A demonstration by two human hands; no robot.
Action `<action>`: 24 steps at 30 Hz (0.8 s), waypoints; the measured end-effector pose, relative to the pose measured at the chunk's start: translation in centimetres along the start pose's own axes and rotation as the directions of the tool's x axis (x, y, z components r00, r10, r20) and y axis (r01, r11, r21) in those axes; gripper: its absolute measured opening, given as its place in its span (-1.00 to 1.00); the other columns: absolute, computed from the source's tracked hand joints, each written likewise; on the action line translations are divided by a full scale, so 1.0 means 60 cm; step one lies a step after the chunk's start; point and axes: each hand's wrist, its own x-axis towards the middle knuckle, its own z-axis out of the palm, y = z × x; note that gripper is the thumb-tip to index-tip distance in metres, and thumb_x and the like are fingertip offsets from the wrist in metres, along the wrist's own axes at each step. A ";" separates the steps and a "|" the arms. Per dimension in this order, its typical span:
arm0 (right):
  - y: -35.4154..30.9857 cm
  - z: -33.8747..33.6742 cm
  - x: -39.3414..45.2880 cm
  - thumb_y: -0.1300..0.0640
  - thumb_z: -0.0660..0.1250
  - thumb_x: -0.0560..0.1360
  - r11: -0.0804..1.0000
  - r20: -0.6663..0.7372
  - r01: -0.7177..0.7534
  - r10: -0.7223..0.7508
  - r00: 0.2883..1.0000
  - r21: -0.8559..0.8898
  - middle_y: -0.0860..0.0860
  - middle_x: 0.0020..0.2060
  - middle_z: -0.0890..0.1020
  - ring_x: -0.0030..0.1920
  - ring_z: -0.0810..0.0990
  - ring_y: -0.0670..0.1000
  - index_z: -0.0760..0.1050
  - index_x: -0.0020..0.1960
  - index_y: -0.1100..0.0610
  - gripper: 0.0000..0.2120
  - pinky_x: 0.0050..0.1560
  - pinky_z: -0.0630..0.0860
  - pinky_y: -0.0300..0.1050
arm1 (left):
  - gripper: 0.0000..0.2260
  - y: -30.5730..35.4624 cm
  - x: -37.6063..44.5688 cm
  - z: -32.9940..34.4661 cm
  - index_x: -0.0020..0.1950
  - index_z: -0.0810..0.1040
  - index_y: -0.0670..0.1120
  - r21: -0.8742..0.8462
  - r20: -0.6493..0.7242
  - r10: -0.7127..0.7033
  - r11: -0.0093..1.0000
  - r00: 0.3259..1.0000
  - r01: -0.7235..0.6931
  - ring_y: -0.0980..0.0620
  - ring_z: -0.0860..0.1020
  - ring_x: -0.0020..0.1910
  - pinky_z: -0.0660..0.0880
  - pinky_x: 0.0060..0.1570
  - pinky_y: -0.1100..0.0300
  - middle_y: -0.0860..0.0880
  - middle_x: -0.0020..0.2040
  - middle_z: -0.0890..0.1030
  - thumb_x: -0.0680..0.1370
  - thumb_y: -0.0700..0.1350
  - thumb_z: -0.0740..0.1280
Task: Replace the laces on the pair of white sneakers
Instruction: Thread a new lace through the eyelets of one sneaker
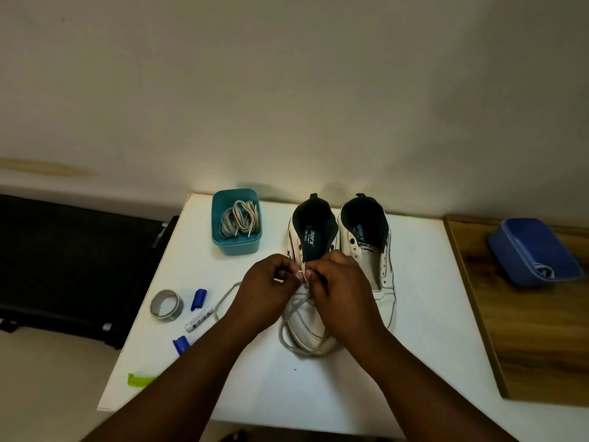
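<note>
**Lacing of the left sneaker in progress, right sneaker not yet laced**

Two white sneakers stand side by side at the far middle of the white worktop (430, 314), with their toes toward the person. The left sneaker (307, 327) has a lace (288, 341) already in its lower eyelets, and the loose part of it lies in loops around the toe and out to the left. Both hands are at the middle eyelets of this shoe. The left hand (266, 290) has its fingers curled and seems to pinch the pale tip of the lace. The right hand (341, 285) also has curled fingers close to the same tip, but I cannot tell exactly what they grip.

The right sneaker (371, 250) shows empty eyelets and no lace. More laces (239, 220) lie coiled in the teal box (236, 245) at the far left.

I judge the task to be less than half done: the upper eyelets of the left sneaker remain, then the whole right sneaker.
</note>
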 end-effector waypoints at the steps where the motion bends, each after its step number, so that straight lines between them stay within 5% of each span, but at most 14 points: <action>1: 0.000 -0.004 0.000 0.11 0.33 0.60 1.000 0.007 0.012 -0.011 1.000 -0.020 -0.05 0.03 0.59 0.06 0.52 0.01 0.65 0.19 0.00 -0.79 0.08 0.54 0.05 | -0.93 0.004 0.000 -0.001 -0.09 0.64 0.01 0.023 0.011 0.020 1.000 1.000 -0.020 0.29 0.55 -0.25 0.43 -0.19 0.41 0.20 -0.24 0.63 0.56 -0.15 0.45; 6: -0.008 -0.026 0.001 0.07 0.18 0.52 0.984 0.078 0.098 -0.087 0.993 -0.148 -0.06 0.24 0.48 0.20 0.46 0.03 0.36 0.49 -0.20 -0.46 0.19 0.42 0.08 | -0.93 0.026 0.000 -0.020 -0.08 0.60 -0.06 0.032 -0.057 -0.011 0.999 0.998 0.013 0.19 0.60 -0.12 0.49 -0.11 0.19 0.08 -0.08 0.67 0.59 -0.17 0.34; 8: -0.007 -0.032 0.001 0.08 0.18 0.53 0.971 0.081 0.125 -0.111 0.990 -0.202 -0.08 0.30 0.50 0.21 0.49 0.07 0.38 0.49 -0.20 -0.47 0.18 0.44 0.13 | -0.89 0.038 0.002 -0.034 -0.02 0.56 -0.18 -0.216 -0.075 -0.124 0.971 0.989 0.105 0.01 0.63 -0.02 0.54 -0.01 0.08 -0.01 -0.06 0.68 0.63 -0.21 0.26; 9: -0.005 -0.035 0.001 0.11 0.18 0.54 0.969 0.081 0.133 -0.118 0.990 -0.208 -0.09 0.35 0.50 0.21 0.50 0.08 0.38 0.50 -0.17 -0.46 0.18 0.45 0.14 | -0.87 0.048 0.003 -0.043 -0.01 0.54 -0.21 -0.436 -0.055 -0.210 0.885 0.976 0.166 -0.04 0.64 -0.02 0.54 0.03 0.06 -0.05 -0.11 0.66 0.64 -0.24 0.21; 11: 0.001 -0.041 0.000 0.22 0.20 0.52 0.972 0.099 0.133 -0.116 0.988 -0.192 -0.07 0.41 0.50 0.19 0.51 0.10 0.30 0.56 -0.12 -0.36 0.18 0.48 0.13 | -0.86 0.066 0.003 -0.066 -0.01 0.48 -0.17 -0.841 0.018 -0.314 0.508 0.949 0.184 -0.04 0.62 -0.15 0.52 0.01 0.07 -0.02 -0.34 0.51 0.65 -0.22 0.14; 12: 0.005 -0.043 0.001 0.27 0.21 0.51 0.977 0.108 0.122 -0.104 0.989 -0.175 -0.04 0.41 0.51 0.18 0.52 0.10 0.25 0.59 -0.09 -0.31 0.18 0.49 0.13 | -0.85 0.066 0.006 -0.077 -0.04 0.45 -0.13 -0.919 0.005 -0.342 0.370 0.940 0.139 0.01 0.56 -0.26 0.51 -0.09 0.11 0.01 -0.39 0.40 0.66 -0.19 0.12; 13: 0.009 -0.044 0.002 0.31 0.22 0.50 0.980 0.112 0.112 -0.094 0.989 -0.163 -0.03 0.41 0.51 0.18 0.52 0.10 0.22 0.61 -0.07 -0.29 0.19 0.50 0.12 | -0.84 0.067 0.008 -0.086 -0.07 0.42 -0.08 -0.936 -0.040 -0.361 0.340 0.932 0.092 0.06 0.46 -0.35 0.47 -0.25 0.17 0.03 -0.40 0.34 0.67 -0.16 0.11; 14: 0.012 -0.044 0.002 0.33 0.23 0.50 0.982 0.115 0.108 -0.091 0.989 -0.157 -0.02 0.41 0.50 0.19 0.51 0.10 0.22 0.61 -0.06 -0.27 0.21 0.51 0.10 | -0.83 0.065 0.010 -0.089 -0.08 0.42 -0.05 -0.867 -0.143 -0.345 0.495 0.928 0.051 0.08 0.38 -0.38 0.38 -0.37 0.23 0.05 -0.38 0.35 0.68 -0.13 0.13; 15: 0.014 -0.044 0.003 0.34 0.25 0.49 0.982 0.118 0.111 -0.093 0.989 -0.153 -0.02 0.42 0.48 0.23 0.50 0.09 0.23 0.61 -0.04 -0.27 0.25 0.50 0.08 | -0.84 0.058 0.008 -0.088 -0.07 0.44 -0.01 -0.641 -0.276 -0.235 0.768 0.932 0.004 0.09 0.38 -0.37 0.34 -0.41 0.25 0.07 -0.32 0.42 0.69 -0.08 0.17; 16: 0.015 -0.043 0.004 0.34 0.26 0.49 0.981 0.126 0.118 -0.099 0.987 -0.151 -0.02 0.43 0.47 0.27 0.49 0.08 0.25 0.60 -0.03 -0.28 0.28 0.49 0.07 | -0.88 0.047 0.005 -0.082 -0.02 0.48 0.05 -0.220 -0.333 -0.015 0.973 0.943 -0.062 0.10 0.45 -0.32 0.38 -0.37 0.24 0.10 -0.25 0.51 0.69 0.00 0.22; 18: 0.012 -0.044 0.005 0.32 0.29 0.49 0.981 0.144 0.128 -0.107 0.984 -0.143 -0.02 0.44 0.45 0.32 0.47 0.08 0.30 0.57 -0.01 -0.32 0.31 0.49 0.06 | -0.84 0.027 -0.005 -0.060 0.08 0.55 0.16 0.426 -0.067 0.259 0.881 0.963 -0.208 0.18 0.55 -0.14 0.48 -0.18 0.20 0.16 -0.10 0.61 0.61 0.20 0.33; 21: 0.009 -0.050 0.003 0.33 0.30 0.48 0.984 0.148 0.134 -0.116 0.982 -0.118 -0.05 0.43 0.44 0.33 0.48 0.06 0.36 0.52 0.01 -0.36 0.29 0.51 0.05 | -0.79 0.020 -0.011 -0.038 0.16 0.64 0.17 0.564 0.125 0.211 0.789 0.970 -0.244 0.13 0.60 0.01 0.51 -0.04 0.15 0.16 0.03 0.67 0.60 0.19 0.34; 24: 0.012 -0.055 0.000 0.32 0.30 0.49 0.985 0.147 0.135 -0.119 0.982 -0.108 -0.08 0.42 0.43 0.33 0.49 0.04 0.41 0.48 0.03 -0.43 0.26 0.54 0.01 | -0.83 0.019 0.003 -0.063 0.14 0.65 0.09 0.643 -0.080 0.281 0.747 0.956 -0.166 0.02 0.63 -0.02 0.54 -0.05 0.10 0.06 0.03 0.70 0.66 0.04 0.28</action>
